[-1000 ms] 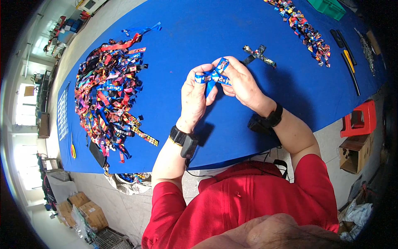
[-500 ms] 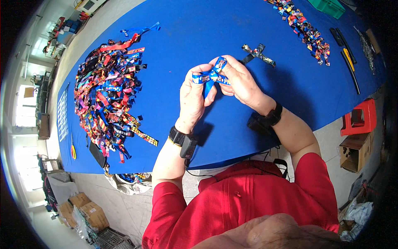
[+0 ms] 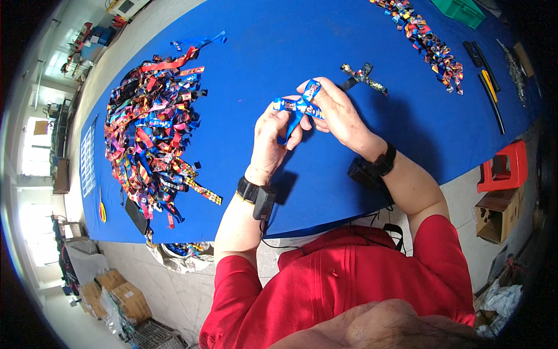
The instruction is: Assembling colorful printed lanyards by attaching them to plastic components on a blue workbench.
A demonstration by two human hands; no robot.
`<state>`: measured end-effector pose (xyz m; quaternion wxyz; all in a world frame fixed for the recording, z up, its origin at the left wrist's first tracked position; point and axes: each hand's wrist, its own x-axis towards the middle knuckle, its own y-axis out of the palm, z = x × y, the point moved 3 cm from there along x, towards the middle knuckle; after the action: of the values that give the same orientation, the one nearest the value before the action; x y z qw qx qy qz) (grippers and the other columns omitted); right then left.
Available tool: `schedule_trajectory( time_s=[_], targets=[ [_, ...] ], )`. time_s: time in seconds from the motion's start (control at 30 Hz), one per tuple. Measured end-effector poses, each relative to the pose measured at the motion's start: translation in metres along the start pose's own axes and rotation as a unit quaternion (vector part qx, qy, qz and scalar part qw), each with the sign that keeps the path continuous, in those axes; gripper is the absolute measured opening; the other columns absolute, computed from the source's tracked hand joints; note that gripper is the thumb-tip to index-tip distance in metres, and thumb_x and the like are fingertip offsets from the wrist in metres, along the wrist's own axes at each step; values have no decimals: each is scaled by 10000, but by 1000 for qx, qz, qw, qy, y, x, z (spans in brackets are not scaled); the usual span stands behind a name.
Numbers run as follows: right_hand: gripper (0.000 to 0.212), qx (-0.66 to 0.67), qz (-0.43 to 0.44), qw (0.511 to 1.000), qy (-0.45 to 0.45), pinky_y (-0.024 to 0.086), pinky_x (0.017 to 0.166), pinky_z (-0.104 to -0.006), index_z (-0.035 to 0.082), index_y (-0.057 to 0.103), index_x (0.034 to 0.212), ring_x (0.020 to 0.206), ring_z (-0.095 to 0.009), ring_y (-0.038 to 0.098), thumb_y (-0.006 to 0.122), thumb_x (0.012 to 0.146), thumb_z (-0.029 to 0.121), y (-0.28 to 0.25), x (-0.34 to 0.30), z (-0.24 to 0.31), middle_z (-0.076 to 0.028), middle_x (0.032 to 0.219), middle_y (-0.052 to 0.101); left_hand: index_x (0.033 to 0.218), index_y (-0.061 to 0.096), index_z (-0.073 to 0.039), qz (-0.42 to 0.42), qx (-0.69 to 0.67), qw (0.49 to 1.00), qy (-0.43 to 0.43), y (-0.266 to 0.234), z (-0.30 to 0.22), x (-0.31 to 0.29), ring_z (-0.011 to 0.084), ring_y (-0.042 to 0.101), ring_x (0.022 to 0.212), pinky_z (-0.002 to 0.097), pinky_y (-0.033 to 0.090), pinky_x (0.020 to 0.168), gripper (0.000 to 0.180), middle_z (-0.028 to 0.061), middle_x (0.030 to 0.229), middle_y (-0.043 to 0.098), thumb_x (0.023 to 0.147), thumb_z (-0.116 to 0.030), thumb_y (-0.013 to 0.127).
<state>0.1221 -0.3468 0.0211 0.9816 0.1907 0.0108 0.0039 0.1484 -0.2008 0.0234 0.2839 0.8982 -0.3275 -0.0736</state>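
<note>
Between my hands is a blue printed ribbon (image 3: 299,107), folded into crossing loops with a tail hanging down. My left hand (image 3: 271,136) pinches its left loop and lower tail between thumb and fingers. On the other side, my right hand (image 3: 342,116) grips the upper and right part, fingers curled behind it. Just beyond the right hand, a dark patterned ribbon (image 3: 363,77) lies crossed on the blue table cover (image 3: 261,46). A large heap of colourful printed ribbons (image 3: 154,134) sits to the left.
A long row of small folded ribbons (image 3: 427,43) lies far right, near a green crate (image 3: 459,11) and black rods (image 3: 491,99). Yellow-handled scissors (image 3: 102,210) rest at the left edge. A red stool (image 3: 504,166) and a cardboard box (image 3: 499,215) stand right of the table.
The left thumb and fingers have shifted down and bent more, showing more of the ribbon's tail, which now slants to the lower left. My right hand has barely moved.
</note>
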Motion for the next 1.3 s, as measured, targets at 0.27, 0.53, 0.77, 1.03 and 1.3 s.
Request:
schedule_trajectory(
  time_s=[0.27, 0.53, 0.77, 1.03, 1.3],
  targets=[
    [298, -82, -32, 996, -9, 275, 446, -177, 98, 532, 1128, 530, -13, 369, 374, 1056, 340, 0, -2, 0, 24, 756, 530, 1060, 595, -12, -65, 85, 994, -3, -6, 6, 1, 46, 453, 495, 185, 332, 433, 174, 87, 801, 663, 952, -147, 616],
    [254, -164, -40, 977, -131, 427, 682, -197, 47, 574, 1031, 761, -57, 542, 448, 1008, 266, -14, 6, 3, 0, 867, 592, 917, 581, -46, -105, 120, 987, 17, -11, 4, 3, 37, 446, 479, 180, 308, 417, 95, 58, 768, 653, 960, -129, 598],
    [159, -54, 41, 997, -32, 472, 772, -248, 28, 618, 939, 860, -81, 589, 638, 924, 185, -2, 9, -4, -10, 903, 639, 938, 609, -62, -112, 131, 985, 24, -15, 6, 3, 25, 424, 463, 178, 280, 408, 94, 39, 753, 650, 955, -154, 612],
    [134, -101, 28, 993, -48, 496, 773, -263, 8, 622, 909, 855, -94, 619, 682, 890, 127, -13, 14, -16, -50, 892, 671, 944, 596, -65, -122, 147, 981, 24, -16, 7, 4, 28, 438, 469, 175, 295, 410, 94, 34, 752, 649, 959, -157, 605],
    [128, -102, -11, 990, -100, 472, 652, -239, 12, 620, 894, 737, -70, 595, 660, 907, 132, -11, 13, -2, -31, 810, 669, 980, 569, -71, -109, 176, 978, 25, -9, 1, 6, 51, 488, 507, 194, 349, 436, 101, 44, 785, 655, 969, -170, 586]
  ],
)
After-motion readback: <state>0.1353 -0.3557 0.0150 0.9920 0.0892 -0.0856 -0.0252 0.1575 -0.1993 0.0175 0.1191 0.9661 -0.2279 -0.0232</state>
